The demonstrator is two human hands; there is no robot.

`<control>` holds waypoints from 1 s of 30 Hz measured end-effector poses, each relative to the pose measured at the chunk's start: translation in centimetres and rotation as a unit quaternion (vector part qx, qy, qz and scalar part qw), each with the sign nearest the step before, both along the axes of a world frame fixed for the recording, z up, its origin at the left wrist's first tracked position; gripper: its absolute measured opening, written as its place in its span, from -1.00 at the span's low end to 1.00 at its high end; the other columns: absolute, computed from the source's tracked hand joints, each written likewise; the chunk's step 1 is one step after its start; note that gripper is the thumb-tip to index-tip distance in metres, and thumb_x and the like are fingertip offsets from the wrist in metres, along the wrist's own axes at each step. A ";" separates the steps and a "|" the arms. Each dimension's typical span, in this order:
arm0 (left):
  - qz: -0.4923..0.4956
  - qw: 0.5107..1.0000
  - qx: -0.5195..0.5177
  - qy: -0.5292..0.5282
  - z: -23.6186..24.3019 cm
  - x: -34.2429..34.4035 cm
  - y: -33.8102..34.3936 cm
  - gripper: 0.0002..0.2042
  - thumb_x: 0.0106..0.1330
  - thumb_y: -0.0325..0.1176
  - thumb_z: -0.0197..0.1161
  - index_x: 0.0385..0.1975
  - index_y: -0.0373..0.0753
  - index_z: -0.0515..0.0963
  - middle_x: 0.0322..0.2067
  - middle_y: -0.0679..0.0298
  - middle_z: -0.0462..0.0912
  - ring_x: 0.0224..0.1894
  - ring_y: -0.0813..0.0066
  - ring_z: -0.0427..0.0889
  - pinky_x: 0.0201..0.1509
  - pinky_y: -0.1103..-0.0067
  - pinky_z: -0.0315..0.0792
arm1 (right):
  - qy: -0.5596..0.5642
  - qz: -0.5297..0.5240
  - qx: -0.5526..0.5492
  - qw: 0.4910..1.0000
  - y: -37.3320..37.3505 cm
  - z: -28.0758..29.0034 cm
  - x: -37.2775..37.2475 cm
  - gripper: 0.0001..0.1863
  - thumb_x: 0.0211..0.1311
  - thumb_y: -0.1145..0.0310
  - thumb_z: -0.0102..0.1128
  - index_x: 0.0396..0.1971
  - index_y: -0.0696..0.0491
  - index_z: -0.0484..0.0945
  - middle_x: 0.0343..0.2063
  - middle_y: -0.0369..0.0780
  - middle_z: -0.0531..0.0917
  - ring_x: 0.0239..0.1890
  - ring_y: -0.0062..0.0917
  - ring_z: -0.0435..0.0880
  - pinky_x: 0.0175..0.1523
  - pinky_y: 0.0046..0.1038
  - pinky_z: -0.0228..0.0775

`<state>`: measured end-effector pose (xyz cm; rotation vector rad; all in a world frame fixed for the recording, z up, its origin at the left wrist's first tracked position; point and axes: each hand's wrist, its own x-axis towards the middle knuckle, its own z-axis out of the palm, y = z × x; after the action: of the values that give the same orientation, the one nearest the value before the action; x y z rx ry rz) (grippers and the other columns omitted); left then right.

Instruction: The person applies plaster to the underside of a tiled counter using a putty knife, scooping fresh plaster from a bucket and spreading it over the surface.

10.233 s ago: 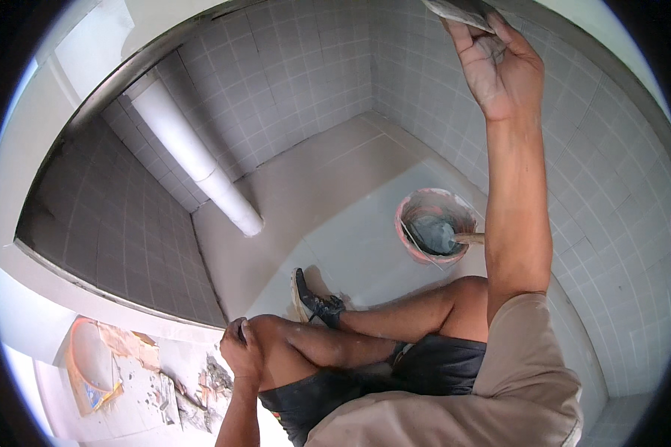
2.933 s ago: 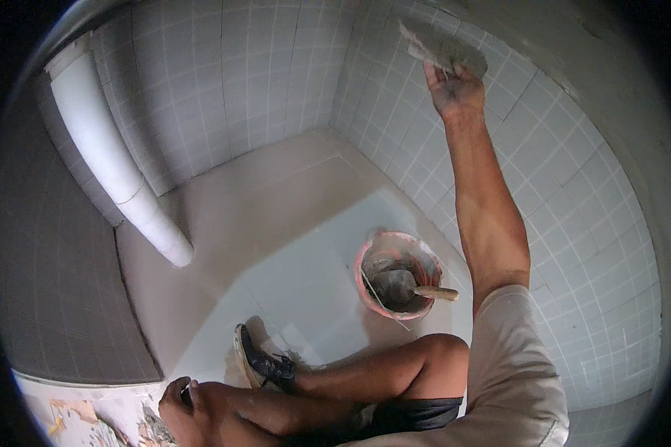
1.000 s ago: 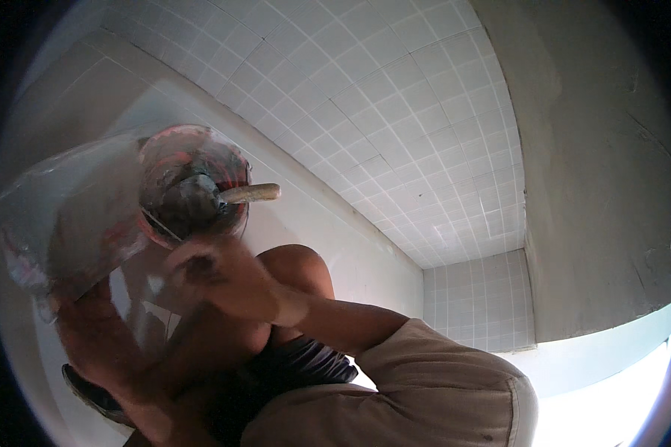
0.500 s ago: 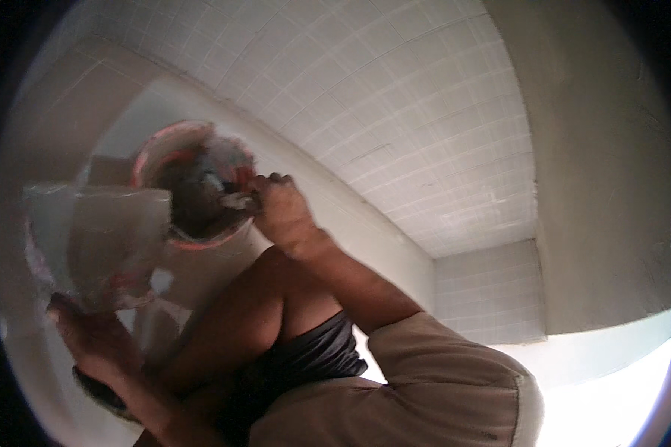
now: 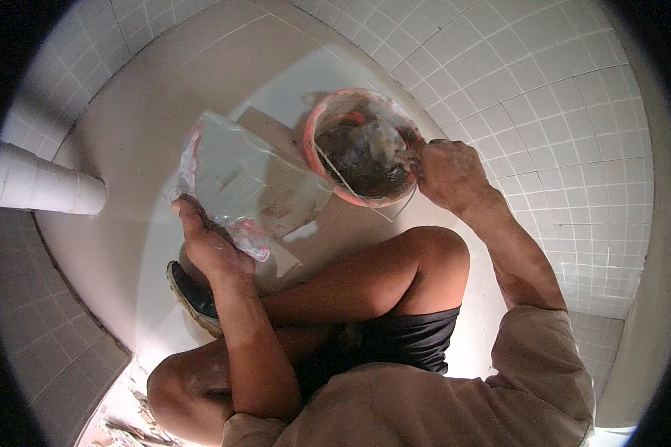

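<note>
Your left hand [image 5: 215, 242] grips the near edge of a clear plastic sheet [image 5: 235, 167], left of the bucket [image 5: 310, 141], while your closed right hand [image 5: 451, 173] apparently holds the blurred trowel [image 5: 380, 140] inside, whose grey paste [image 5: 344, 158] could spill should the sheet tilt.

No lettering, label, brand mark, number or sign can be read on any surface shown.
</note>
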<state>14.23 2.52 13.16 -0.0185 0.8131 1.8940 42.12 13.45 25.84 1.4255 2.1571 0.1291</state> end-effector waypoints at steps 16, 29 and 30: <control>-0.039 0.997 -0.060 0.030 2.4 0.3 0.1 -0.41 0.57 0.10 -0.13 0.28 -0.32 0.35 0.15 0.08 0.53 0.15 0.15 0.56 0.24 0.27 0.44 | 0.407 -0.181 -0.072 0.893 -0.5 -6.3 0.1 -0.68 0.31 0.20 0.27 -0.19 0.18 0.66 -0.53 -0.10 0.63 -0.45 -0.34 0.66 -0.34 -0.30 0.50; -0.126 0.984 -0.108 0.060 4.6 1.0 -0.9 -0.47 0.49 0.12 0.03 0.13 -0.25 0.50 -0.09 0.13 0.63 -0.29 0.27 0.60 -0.33 0.36 0.52 | 0.693 -0.393 -0.223 0.562 -7.4 -0.5 6.1 -0.55 0.41 0.15 0.18 0.07 0.21 0.55 -0.52 -0.31 0.53 -0.63 -0.72 0.35 -0.59 -0.68 0.09; -0.119 0.985 -0.106 0.060 4.9 1.1 -0.9 -0.47 0.49 0.12 0.03 0.13 -0.25 0.50 -0.09 0.13 0.63 -0.29 0.27 0.60 -0.33 0.36 0.52 | 0.703 -0.363 -0.192 0.580 -8.4 0.1 6.1 -0.53 0.40 0.14 0.19 0.10 0.21 0.54 -0.52 -0.30 0.54 -0.62 -0.72 0.36 -0.57 -0.68 0.10</control>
<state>15.29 1.59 18.05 0.0596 1.0484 1.5907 48.20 5.10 25.90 2.2512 1.8403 -2.3239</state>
